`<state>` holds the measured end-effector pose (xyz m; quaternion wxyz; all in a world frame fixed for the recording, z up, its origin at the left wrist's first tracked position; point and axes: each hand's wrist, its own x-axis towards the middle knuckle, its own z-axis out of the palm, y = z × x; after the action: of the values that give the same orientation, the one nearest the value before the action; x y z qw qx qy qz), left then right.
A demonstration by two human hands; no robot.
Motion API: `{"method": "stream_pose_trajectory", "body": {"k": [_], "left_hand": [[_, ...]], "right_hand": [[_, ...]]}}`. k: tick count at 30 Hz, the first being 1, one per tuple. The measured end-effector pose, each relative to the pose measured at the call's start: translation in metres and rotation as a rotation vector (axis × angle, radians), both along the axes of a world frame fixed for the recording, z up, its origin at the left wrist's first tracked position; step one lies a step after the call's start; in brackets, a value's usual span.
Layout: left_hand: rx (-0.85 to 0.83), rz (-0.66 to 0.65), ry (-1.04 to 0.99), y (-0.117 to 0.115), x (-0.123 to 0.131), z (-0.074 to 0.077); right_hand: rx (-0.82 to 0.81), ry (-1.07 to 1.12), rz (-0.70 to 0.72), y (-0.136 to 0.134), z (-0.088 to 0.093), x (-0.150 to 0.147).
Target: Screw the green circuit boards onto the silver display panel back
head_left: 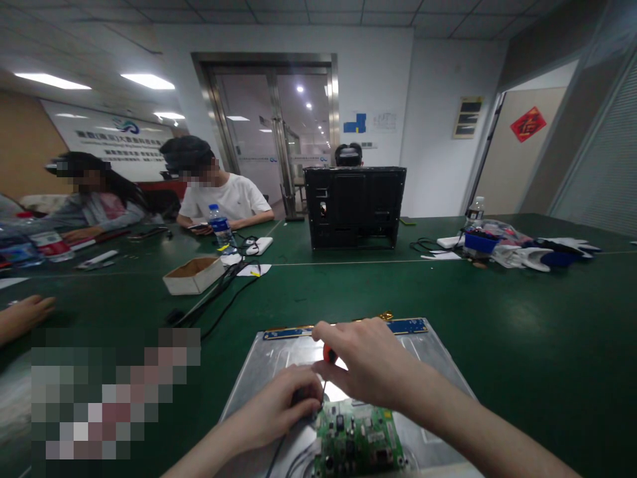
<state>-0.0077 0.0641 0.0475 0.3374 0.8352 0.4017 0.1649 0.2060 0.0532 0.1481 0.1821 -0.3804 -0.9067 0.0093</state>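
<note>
My right hand point(363, 355) is wrapped round the orange-red and black handle of a screwdriver point(329, 354). Its thin shaft points down to the upper left corner of a green circuit board point(358, 435). Close beside the shaft's lower end, my left hand point(291, 401) has its fingers curled and pinched together; what they hold is hidden. Beneath both hands lies a flat silver metal panel point(438, 372), with the board on its near part. A narrow blue circuit strip point(408, 326) runs along the panel's far edge. Dark cables point(298, 458) lead off by the board's left side.
A black monitor housing point(355, 206) stands upright across the green table point(527, 332). Left of it are an open cardboard box point(193, 275), tangled cables point(223, 292) and a bottle point(219, 224). Gloves point(527, 255) and a blue box lie far right. Other people sit around; one's hand point(27, 315) shows left.
</note>
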Motion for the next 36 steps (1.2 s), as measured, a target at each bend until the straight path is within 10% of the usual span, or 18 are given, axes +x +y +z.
{"method": "stream_pose_trajectory", "body": {"k": [36], "left_hand": [[-0.006,-0.074,-0.066,0.0037,0.0002,-0.0022]], "right_hand": [[-0.018,0.039,0.070,-0.0011,0.0002,0.0020]]}}
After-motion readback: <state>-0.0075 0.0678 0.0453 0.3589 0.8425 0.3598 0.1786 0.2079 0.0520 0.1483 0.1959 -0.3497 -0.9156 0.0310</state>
